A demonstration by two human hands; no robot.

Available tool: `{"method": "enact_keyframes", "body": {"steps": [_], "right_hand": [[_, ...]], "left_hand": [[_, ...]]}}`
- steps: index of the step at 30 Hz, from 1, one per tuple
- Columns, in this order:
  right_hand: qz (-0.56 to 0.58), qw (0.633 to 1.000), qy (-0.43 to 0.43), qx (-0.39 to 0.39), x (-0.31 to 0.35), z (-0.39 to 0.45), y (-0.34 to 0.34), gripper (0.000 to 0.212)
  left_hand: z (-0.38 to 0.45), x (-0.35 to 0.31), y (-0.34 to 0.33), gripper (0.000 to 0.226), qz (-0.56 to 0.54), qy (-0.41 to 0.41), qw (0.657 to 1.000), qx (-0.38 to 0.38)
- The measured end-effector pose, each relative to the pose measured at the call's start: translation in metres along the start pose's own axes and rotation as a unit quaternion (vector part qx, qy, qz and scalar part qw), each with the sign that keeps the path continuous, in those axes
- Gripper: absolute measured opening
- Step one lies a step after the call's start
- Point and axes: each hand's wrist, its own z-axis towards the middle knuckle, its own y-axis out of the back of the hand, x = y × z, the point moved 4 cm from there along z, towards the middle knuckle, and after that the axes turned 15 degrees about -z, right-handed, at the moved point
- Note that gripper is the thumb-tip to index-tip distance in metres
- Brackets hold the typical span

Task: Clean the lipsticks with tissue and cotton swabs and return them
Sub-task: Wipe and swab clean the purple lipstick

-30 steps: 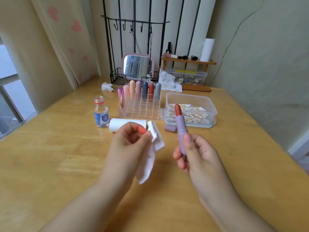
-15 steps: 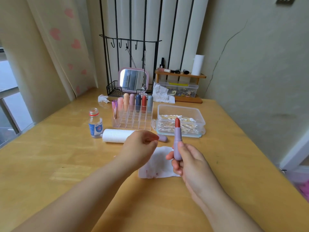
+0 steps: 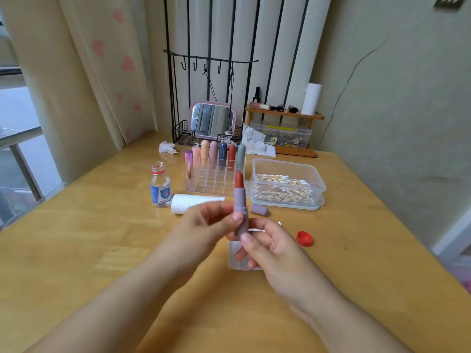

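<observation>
Fingertips of both the left hand [image 3: 204,225] and right hand [image 3: 270,247] pinch the upright lilac plastic lipstick tube with soft red bullet [image 3: 240,203]; light, slick, smear-prone, so hold the casing only.

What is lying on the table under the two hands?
A white tissue lies flat on the table beneath the left hand and right hand. Only its edges show; the hands cover its middle.

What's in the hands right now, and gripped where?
Both hands hold the open lipstick, upright, by its lilac lower barrel: left hand pinches mid-barrel, right hand grips the base. The red bullet is untouched.
</observation>
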Motion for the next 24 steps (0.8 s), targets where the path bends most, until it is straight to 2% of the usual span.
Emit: {"method": "enact_keyframes", "body": {"steps": [2,4,7,9,13,17,20,22,24], "right_hand": [[-0.057,0.998,-0.03,0.006,-0.003,0.006,0.002,0.012],[-0.165,0.985,-0.041,-0.024,-0.006,0.016,0.008,0.009],[-0.335,0.94,0.016,-0.059,-0.004,0.034,0.007,0.009],[-0.406,0.91,0.073,-0.046,0.0,0.049,-0.004,0.014],[-0.509,0.852,0.121,-0.013,0.001,0.074,-0.027,0.024],[-0.559,0.816,0.149,0.01,-0.001,0.086,-0.044,0.023],[-0.542,0.83,0.128,0.002,-0.002,0.088,-0.042,0.024],[-0.517,0.849,0.101,-0.037,-0.004,0.085,-0.026,0.024],[-0.514,0.851,0.075,-0.073,-0.008,0.08,-0.004,0.019]], "left_hand": [[0.005,-0.012,0.019,0.027,0.028,-0.029,0.998,-0.042],[0.008,-0.02,0.039,0.025,0.037,-0.05,0.994,-0.093],[0.007,-0.015,0.056,0.014,0.021,-0.061,0.987,-0.146],[0.004,-0.006,0.061,0.01,0.023,-0.057,0.983,-0.174],[0.0,0.007,0.067,0.011,0.044,-0.038,0.98,-0.192],[0.0,0.01,0.072,0.013,0.078,-0.029,0.981,-0.177],[0.0,0.013,0.076,0.013,0.109,-0.032,0.979,-0.17],[0.001,0.015,0.077,0.012,0.14,-0.035,0.973,-0.178],[0.002,0.017,0.077,0.011,0.166,-0.034,0.967,-0.189]]}}
